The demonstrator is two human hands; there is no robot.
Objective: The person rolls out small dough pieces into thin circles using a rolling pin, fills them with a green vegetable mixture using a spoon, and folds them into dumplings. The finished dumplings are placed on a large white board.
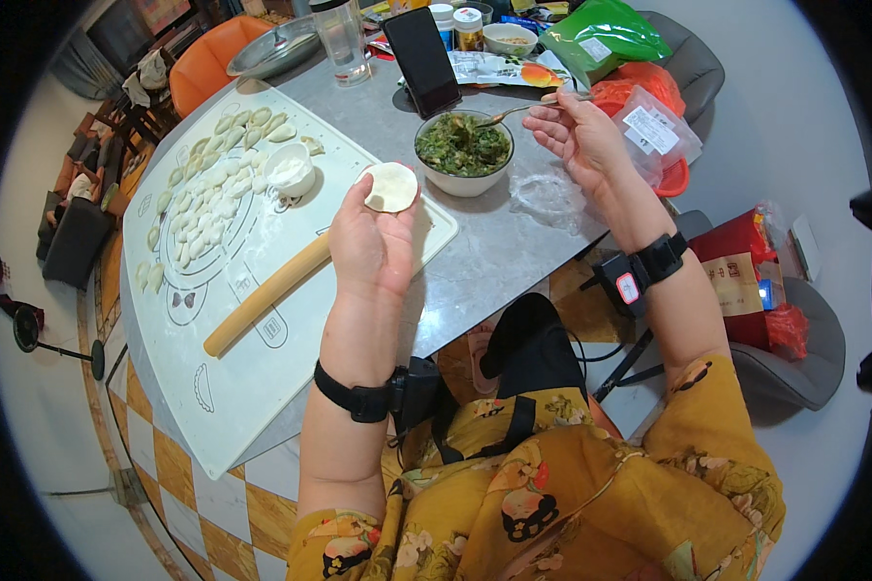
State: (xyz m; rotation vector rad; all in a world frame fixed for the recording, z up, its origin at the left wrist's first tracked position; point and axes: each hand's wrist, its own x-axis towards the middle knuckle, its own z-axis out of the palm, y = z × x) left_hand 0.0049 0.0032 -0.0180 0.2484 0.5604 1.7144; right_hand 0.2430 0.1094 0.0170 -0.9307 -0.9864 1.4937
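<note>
On the fingers of my left hand (378, 236) lies a round dough wrapper (390, 187), its edge under my thumb. My right hand (578, 131) grips the handle of a metal spoon (512, 113), whose bowl end is in the green chopped filling (465, 145) of a white bowl (461, 185). Below my left hand, a wooden rolling pin (269, 294) rests on a pale silicone mat (240, 414). Folded dumplings (251, 127) and many small floured dough pieces (207, 210) cover the mat's far part, beside a small white bowl of flour (289, 171).
A phone (423, 65) stands upright behind the filling bowl. Crumpled clear plastic (548, 196) lies right of it. Farther back are a glass jar (341, 43), a metal lid (276, 49), a green bag (603, 40) and a red basket (674, 178). A person sits far left.
</note>
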